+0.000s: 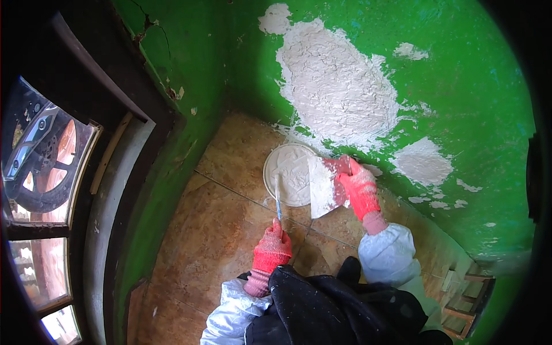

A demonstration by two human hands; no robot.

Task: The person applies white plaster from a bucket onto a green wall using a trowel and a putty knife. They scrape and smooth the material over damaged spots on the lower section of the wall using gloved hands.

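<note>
My left hand (273,247), in a red knitted glove, is closed around a slim stick-like tool (278,198) with a bluish shaft. Its whitish end reaches over the round tub of white putty (267,187) on the floor; whether it touches the putty I cannot tell. My right hand (359,187), gloved the same way, grips a flat reddish putty spreader (332,175) by its right side. White putty coats the spreader's left part, which overlaps the tub's right rim. Beyond the tub, a large rough patch of white putty (339,86) covers part of the green wall (460,86).
Smaller putty patches (422,162) dot the wall on the right. Brown floor tiles (201,241) lie under the tub. On the left stand a cracked green wall edge (172,95) and a dark-framed window (40,230), with a wheel behind its glass. A wooden item (468,305) stands at lower right.
</note>
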